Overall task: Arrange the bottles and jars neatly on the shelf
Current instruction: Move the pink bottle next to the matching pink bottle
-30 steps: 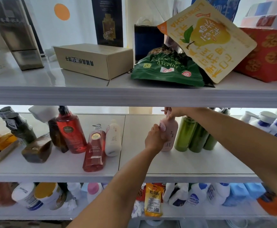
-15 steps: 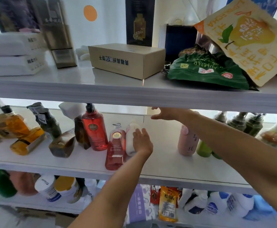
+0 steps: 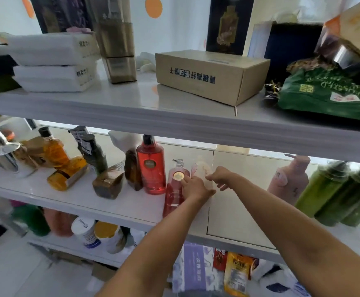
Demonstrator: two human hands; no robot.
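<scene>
On the middle shelf (image 3: 239, 211) a small white bottle (image 3: 200, 167) stands beside a leaning pink-red pump bottle (image 3: 173, 196). My left hand (image 3: 193, 187) grips the white bottle's lower body, one finger by the pump bottle's gold label. My right hand (image 3: 219, 176) is at the white bottle's right side, fingers loosely curled, fingertips just touching it. A tall red pump bottle (image 3: 151, 168) stands upright to the left. A pink bottle (image 3: 290, 183) and dark green bottles (image 3: 326, 189) stand to the right. The view is blurred.
Further left are a brown bottle (image 3: 132, 168), a toppled brown bottle (image 3: 108, 181), a dark green bottle (image 3: 93, 151) and amber bottles (image 3: 56, 151), one lying flat (image 3: 67, 173). The top shelf holds a cardboard box (image 3: 209, 76), tissue packs (image 3: 50, 61) and a green bag (image 3: 329, 93). Jars (image 3: 84, 230) sit below.
Both hands left the pink bottle, which now stands alone at the right. They moved left to the white bottle, and my view swung left too.
</scene>
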